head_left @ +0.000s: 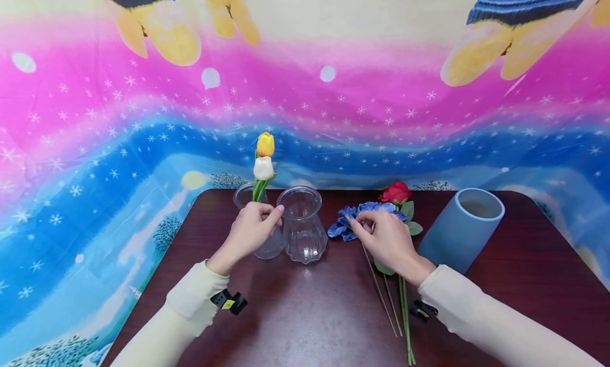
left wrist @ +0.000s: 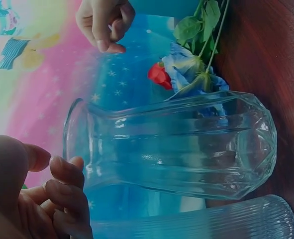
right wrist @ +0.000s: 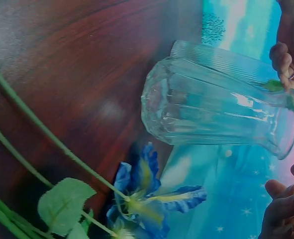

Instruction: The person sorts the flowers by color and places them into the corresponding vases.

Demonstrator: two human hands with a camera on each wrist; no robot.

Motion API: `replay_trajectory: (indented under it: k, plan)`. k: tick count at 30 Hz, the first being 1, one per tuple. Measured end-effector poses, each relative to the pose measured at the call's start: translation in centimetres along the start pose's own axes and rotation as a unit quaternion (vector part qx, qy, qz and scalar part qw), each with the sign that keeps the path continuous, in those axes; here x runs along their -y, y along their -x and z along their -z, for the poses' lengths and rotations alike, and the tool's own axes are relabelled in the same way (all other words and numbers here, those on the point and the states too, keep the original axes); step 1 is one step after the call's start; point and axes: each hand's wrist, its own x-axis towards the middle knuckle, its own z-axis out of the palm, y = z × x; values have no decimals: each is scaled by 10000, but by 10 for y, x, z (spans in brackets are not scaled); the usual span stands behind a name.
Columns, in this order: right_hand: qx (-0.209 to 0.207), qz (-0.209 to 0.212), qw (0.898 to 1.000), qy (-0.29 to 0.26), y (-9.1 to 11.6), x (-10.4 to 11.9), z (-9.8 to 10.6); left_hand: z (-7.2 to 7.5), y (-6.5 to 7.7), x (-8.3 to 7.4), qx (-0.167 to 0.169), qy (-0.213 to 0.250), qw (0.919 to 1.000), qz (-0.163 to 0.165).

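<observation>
A yellow tulip (head_left: pixel 266 144) and a white tulip (head_left: pixel 263 168) rise from the mouth of the ribbed glass vase (head_left: pixel 269 246); my hand hides their lower stems. The left hand (head_left: pixel 251 230) is in front of that vase, fingers loosely curled, nothing visible between thumb and fingertips. Beside it stands a faceted glass vase (head_left: pixel 306 240), with no flower in it. Over blue flowers (head_left: pixel 344 226) hovers the right hand (head_left: pixel 388 240); a gap shows beneath its loosely bent fingers in the left wrist view, and they hold nothing.
A red rose (head_left: pixel 395 191) lies behind the blue flowers, with long stems (head_left: pixel 405 314) reaching toward the near table edge. A blue-grey vase (head_left: pixel 450 234) stands right of the right hand. All rest on a dark wooden table (head_left: pixel 305 324) before a printed cloth (head_left: pixel 333 107).
</observation>
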Motion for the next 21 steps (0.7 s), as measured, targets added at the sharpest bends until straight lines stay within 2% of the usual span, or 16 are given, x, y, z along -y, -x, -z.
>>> replay_trajectory:
  k: [12, 21]
  plan:
    - [205, -237, 9994, 126, 10, -19, -6, -5, -3, -2, -118, 134, 9998, 67]
    - [473, -362, 9972, 458, 13, -36, -13, -10, -5, -2, -248, -88, 9993, 250]
